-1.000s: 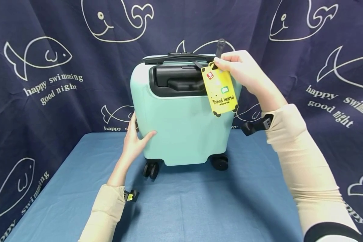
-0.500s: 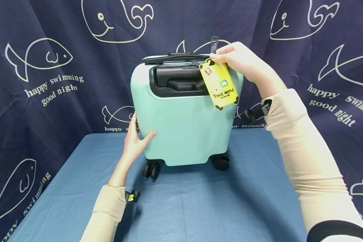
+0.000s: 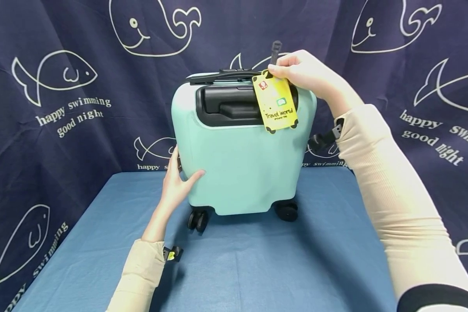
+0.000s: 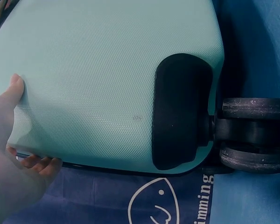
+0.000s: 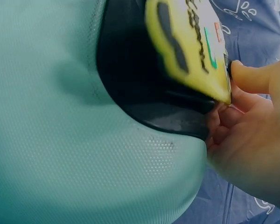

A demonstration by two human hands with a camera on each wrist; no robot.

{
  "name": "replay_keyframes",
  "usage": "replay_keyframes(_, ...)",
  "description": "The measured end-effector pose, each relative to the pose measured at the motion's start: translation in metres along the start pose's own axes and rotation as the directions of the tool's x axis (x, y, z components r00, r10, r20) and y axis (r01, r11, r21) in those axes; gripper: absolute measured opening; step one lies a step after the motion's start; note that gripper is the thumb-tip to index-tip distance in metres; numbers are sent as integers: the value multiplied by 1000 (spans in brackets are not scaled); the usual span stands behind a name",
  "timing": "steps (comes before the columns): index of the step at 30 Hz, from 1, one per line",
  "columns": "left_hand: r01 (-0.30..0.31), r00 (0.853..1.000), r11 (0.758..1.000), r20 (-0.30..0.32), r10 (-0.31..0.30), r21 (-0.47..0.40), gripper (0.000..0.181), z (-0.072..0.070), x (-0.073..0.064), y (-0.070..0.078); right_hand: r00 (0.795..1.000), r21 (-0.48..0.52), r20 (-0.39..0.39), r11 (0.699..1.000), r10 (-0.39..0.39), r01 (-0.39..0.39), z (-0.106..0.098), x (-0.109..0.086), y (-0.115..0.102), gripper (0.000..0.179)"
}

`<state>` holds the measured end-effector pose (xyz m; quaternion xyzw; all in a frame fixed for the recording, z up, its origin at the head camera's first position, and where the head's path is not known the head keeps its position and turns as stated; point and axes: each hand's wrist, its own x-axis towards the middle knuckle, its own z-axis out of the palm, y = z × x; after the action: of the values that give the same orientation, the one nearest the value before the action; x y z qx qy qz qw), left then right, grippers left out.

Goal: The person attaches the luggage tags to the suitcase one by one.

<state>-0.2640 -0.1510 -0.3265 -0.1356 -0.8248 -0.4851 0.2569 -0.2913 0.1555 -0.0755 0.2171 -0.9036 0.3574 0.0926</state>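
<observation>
A mint-green suitcase stands upright, its recessed black pull handle towards me. My left hand grips its left side low down, thumb on the front face and fingers round the edge, as the left wrist view also shows. At the top right, my right hand pinches the black strap of a yellow luggage tag printed "Travel World". The strap's buckle end sticks up above the fingers. The tag hangs in front of the recess, beside the black carry handle. My fingers hide part of the strap.
Black double wheels carry the suitcase on a blue cloth-covered table. Close behind hangs a dark blue curtain with white whale and fish drawings.
My right hand has moved a little up and left with the luggage tag, which now hangs straighter over the recess. The left hand keeps its hold on the suitcase.
</observation>
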Motion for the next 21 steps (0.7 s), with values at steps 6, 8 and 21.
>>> replay_keyframes(6,-10,1000,1000,-6,10,-12,93,1,0,-1,998,4,-48,999,-43,43,3,8,4,18)
replay_keyframes(8,-17,1000,1000,-7,17,-17,93,1,1,-1,995,18,-72,998,-63,65,4,11,6,15)
replay_keyframes(21,12,1000,1000,4,-12,-22,92,1,0,0,981,238,-115,955,-153,177,12,23,11,6)
